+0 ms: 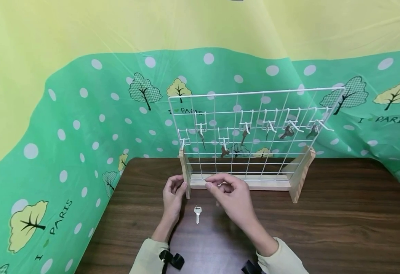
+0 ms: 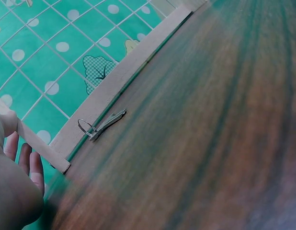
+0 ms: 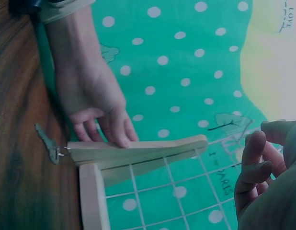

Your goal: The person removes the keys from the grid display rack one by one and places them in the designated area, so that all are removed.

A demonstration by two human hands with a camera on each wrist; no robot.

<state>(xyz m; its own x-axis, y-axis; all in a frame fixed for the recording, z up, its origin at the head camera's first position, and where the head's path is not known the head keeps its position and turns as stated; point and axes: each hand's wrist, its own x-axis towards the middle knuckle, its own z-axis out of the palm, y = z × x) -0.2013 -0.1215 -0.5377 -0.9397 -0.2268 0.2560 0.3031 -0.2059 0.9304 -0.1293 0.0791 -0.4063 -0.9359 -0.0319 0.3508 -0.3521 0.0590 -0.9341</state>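
A white wire grid rack stands on wooden end boards. My left hand holds its left end board, the thumb over the edge and the other fingers on the outer side. My right hand hovers before the lower grid, thumb and index fingertips close together; I see nothing between them. In the right wrist view, a small gap shows between these right fingertips. A silver key lies flat on the table between the hands. Its wire ring shows in the left wrist view.
White hooks hang on the grid, several with keys, such as a dark key and a lower key. A wooden bar joins the end boards. Behind the brown table hangs a green and yellow patterned cloth.
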